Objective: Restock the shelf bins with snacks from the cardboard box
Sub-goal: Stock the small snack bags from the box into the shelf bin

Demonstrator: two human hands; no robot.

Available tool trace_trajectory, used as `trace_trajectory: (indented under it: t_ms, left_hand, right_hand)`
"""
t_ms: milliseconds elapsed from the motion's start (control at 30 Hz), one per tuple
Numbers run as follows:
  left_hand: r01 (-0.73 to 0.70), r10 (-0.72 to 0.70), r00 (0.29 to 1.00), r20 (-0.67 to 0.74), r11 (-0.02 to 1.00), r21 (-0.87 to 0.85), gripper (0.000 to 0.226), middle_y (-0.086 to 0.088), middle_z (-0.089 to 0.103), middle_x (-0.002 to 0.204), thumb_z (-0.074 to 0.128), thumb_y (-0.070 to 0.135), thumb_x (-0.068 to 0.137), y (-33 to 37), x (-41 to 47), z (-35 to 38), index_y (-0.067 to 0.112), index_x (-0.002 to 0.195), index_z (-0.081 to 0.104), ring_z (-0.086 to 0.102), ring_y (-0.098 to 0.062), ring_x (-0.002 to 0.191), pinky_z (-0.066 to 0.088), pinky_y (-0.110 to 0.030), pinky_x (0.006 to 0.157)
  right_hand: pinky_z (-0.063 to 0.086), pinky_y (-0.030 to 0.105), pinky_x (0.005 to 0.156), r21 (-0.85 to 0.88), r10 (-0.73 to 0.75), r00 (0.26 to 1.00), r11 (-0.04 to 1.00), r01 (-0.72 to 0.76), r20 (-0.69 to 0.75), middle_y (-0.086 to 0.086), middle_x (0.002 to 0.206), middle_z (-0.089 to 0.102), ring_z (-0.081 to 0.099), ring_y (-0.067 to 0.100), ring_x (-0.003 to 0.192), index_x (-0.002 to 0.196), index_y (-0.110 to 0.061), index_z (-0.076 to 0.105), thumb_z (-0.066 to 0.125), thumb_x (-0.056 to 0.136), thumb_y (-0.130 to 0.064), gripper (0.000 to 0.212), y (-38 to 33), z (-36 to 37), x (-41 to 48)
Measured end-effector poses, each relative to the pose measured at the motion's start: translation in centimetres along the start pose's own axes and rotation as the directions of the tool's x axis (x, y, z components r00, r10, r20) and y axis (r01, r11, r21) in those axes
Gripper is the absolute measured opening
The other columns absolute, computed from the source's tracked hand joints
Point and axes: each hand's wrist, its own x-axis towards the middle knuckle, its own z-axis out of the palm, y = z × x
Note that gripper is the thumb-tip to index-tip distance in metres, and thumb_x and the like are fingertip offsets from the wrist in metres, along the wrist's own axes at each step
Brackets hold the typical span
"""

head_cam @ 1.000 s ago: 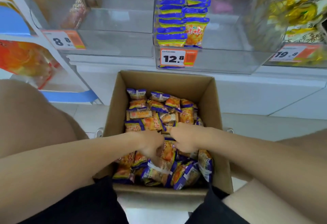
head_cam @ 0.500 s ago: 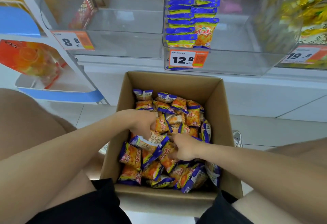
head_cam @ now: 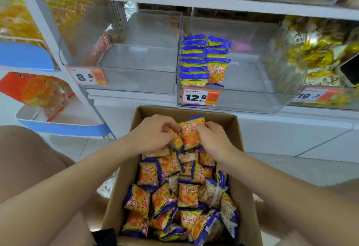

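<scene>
While the left hand (head_cam: 155, 135) and right hand (head_cam: 211, 139) clasp a loose bunch of snack packets (head_cam: 191, 133) between them over the far end of the cardboard box (head_cam: 245, 187), a slick packet could slide free. The part-filled bin (head_cam: 252, 102) lies above and beyond both hands; its front lip might snag the bunch.

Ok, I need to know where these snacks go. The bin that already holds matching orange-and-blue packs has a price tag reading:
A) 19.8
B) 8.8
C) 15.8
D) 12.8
D: the stacked orange-and-blue packs sit in the clear bin whose front tag reads 12.8.
</scene>
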Motion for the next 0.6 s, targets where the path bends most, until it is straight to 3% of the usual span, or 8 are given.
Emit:
trace_trajectory:
  t_ms: [100, 167, 267, 333, 400, 500, 600]
  left_hand:
    - [-0.07, 0.043, 0.983, -0.179, 0.986, -0.15, 0.021, 0.013, 0.074, 0.099, 0.057, 0.027, 0.102, 1.1, -0.3, -1.1, 0.033, 0.095, 0.077, 0.067, -0.004, 0.089, 0.059, -0.043, 0.087]
    - [-0.166, 0.129, 0.964, -0.232, 0.975, -0.148, 0.012, 0.016, 0.071, 0.106, 0.069, 0.025, 0.098, 1.3, -0.7, -1.6, 0.036, 0.101, 0.073, 0.066, -0.001, 0.098, 0.057, -0.042, 0.089]
    - [-0.263, 0.221, 0.949, -0.223, 0.948, -0.18, 0.043, 0.014, 0.059, 0.128, 0.081, 0.019, 0.089, 2.2, -1.2, -2.4, 0.042, 0.121, 0.063, 0.066, -0.009, 0.113, 0.056, -0.044, 0.095]
    - [-0.341, 0.284, 0.931, -0.23, 0.901, -0.267, 0.056, 0.008, 0.055, 0.134, 0.085, 0.01, 0.085, 3.4, -1.6, -2.8, 0.035, 0.129, 0.061, 0.072, -0.017, 0.108, 0.06, -0.044, 0.088]
    - [-0.384, 0.306, 0.904, -0.297, 0.888, -0.253, 0.058, 0.011, 0.062, 0.127, 0.085, 0.01, 0.084, 4.4, -1.7, -3.1, 0.032, 0.131, 0.06, 0.072, -0.016, 0.107, 0.061, -0.039, 0.088]
    - [-0.368, 0.267, 0.898, -0.35, 0.892, -0.263, 0.046, 0.015, 0.069, 0.123, 0.083, 0.02, 0.087, 5.3, -0.9, -3.2, 0.034, 0.127, 0.065, 0.068, -0.009, 0.115, 0.061, -0.038, 0.092]
    - [-0.347, 0.231, 0.894, -0.385, 0.9, -0.264, 0.038, 0.018, 0.067, 0.125, 0.079, 0.031, 0.091, 6.4, 0.4, -3.3, 0.037, 0.125, 0.066, 0.068, -0.006, 0.114, 0.063, -0.033, 0.088]
  right_hand:
    - [0.058, 0.05, 0.089, 0.044, -0.036, 0.999, 0.998, 0.036, 0.004, 0.007, 0.09, 0.074, 0.072, 0.029, 0.091, 0.105, -0.013, 0.07, 0.052, 0.098, -0.039, 0.033, -1.7, -0.9, -1.2]
    - [0.058, 0.044, 0.081, 0.037, -0.14, 0.987, 0.989, 0.143, -0.073, -0.004, 0.086, 0.075, 0.073, 0.02, 0.087, 0.106, -0.019, 0.067, 0.052, 0.098, -0.042, 0.029, -3.2, -2.2, -2.0]
    - [0.051, 0.027, 0.065, 0.027, -0.351, 0.915, 0.931, 0.363, -0.201, -0.009, 0.075, 0.071, 0.067, 0.001, 0.073, 0.117, -0.03, 0.053, 0.052, 0.104, -0.035, 0.014, -5.7, -4.8, -2.7]
    - [0.05, 0.029, 0.06, 0.046, -0.454, 0.867, 0.88, 0.472, -0.207, -0.011, 0.068, 0.068, 0.065, 0.005, 0.064, 0.128, -0.029, 0.049, 0.054, 0.105, -0.029, 0.024, -7.0, -6.2, -2.4]
    - [0.053, 0.031, 0.061, 0.099, -0.49, 0.846, 0.85, 0.517, -0.211, -0.011, 0.071, 0.07, 0.066, 0.007, 0.066, 0.133, -0.025, 0.05, 0.056, 0.107, -0.032, 0.027, -8.0, -7.1, -1.9]
    - [0.053, 0.02, 0.063, 0.192, -0.519, 0.819, 0.802, 0.565, -0.243, -0.007, 0.084, 0.075, 0.069, 0.002, 0.072, 0.121, -0.026, 0.053, 0.057, 0.108, -0.03, 0.015, -9.3, -8.5, -1.1]
    - [0.057, 0.027, 0.069, 0.084, -0.533, 0.774, 0.803, 0.59, -0.341, 0.004, 0.092, 0.075, 0.071, 0.006, 0.077, 0.116, -0.028, 0.047, 0.065, 0.103, -0.024, 0.022, -10.0, -10.7, 1.2]
